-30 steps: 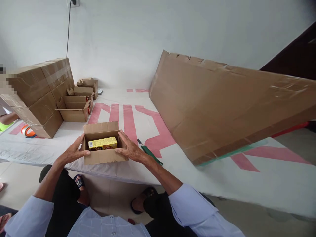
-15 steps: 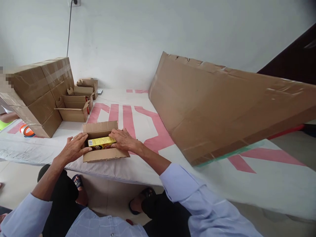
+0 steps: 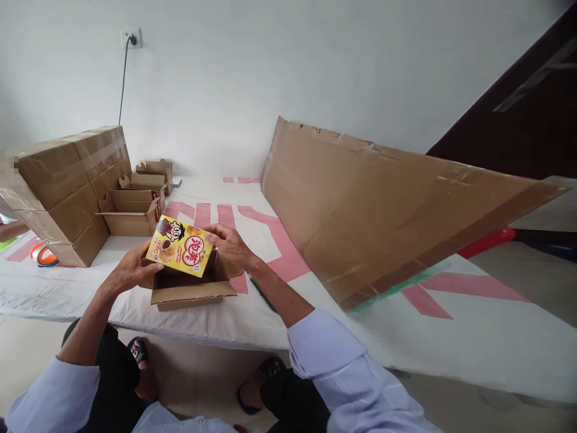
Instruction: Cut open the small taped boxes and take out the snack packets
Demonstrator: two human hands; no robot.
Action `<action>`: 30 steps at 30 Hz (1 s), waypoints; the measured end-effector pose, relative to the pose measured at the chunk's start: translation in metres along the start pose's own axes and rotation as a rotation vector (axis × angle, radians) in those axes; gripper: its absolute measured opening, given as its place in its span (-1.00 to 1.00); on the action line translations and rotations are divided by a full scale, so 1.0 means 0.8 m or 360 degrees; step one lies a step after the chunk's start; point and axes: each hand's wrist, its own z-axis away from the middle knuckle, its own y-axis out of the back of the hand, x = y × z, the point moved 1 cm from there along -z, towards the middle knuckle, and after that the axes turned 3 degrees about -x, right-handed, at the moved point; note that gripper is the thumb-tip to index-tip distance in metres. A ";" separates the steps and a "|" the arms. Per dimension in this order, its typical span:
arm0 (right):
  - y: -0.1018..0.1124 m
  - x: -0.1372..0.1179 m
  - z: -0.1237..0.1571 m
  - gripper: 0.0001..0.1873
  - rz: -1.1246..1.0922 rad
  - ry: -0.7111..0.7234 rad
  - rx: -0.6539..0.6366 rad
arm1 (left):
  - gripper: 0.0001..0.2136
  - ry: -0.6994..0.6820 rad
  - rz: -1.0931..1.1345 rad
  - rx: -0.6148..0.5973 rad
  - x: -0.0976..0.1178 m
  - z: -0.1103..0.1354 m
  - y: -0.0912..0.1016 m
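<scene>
A yellow snack box (image 3: 180, 245) with a cartoon face and red lettering is tilted above an opened cardboard carton (image 3: 193, 294). My left hand (image 3: 135, 267) grips its left end, thumb at the lower edge. On the opposite end, my right hand (image 3: 229, 245) holds it with the thumb on the printed face and fingers behind. The carton stands on the white cloth in front of me, its near flap folded outward. Part of its inside is hidden by the snack box.
Several open small cartons (image 3: 130, 211) line up beside a taped cardboard stack (image 3: 72, 198) at left. An orange tape roll (image 3: 44, 255) lies near the stack. A large cardboard panel (image 3: 369, 210) leans across the right side. Another person's arm (image 3: 12, 231) shows at far left.
The yellow snack box has come up out of the carton, held in both hands, and its printed face now tilts toward me. The camera view has shifted slightly.
</scene>
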 end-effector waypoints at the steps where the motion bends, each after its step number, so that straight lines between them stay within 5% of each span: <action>1: -0.004 0.000 -0.004 -0.47 -0.0094 0.0002 0.0076 | -0.37 0.0022 0.0098 0.0019 0.002 -0.003 0.000; 6: -0.022 0.005 -0.016 -0.38 -0.0273 0.0036 0.0270 | -0.32 0.0150 0.0333 0.0080 0.013 -0.011 0.008; 12: -0.021 -0.016 -0.044 -0.34 -0.0245 0.0041 0.0178 | -0.29 0.0176 0.0614 0.0132 0.036 -0.023 0.022; 15: -0.017 -0.038 -0.069 -0.28 -0.0351 0.0059 0.0145 | -0.36 0.0278 0.0767 0.0127 0.038 -0.035 0.012; 18: -0.023 -0.046 -0.079 -0.23 -0.0507 0.0119 0.0135 | -0.50 0.0284 0.1036 0.0334 0.034 -0.044 -0.011; 23: -0.057 -0.011 -0.063 -0.24 -0.0434 -0.0007 -0.0012 | -0.57 0.0299 0.1199 0.0445 0.015 -0.056 -0.042; 30: -0.062 0.025 -0.085 -0.33 -0.0398 0.0018 0.0125 | -0.75 0.0498 0.1166 0.0533 -0.015 -0.087 -0.024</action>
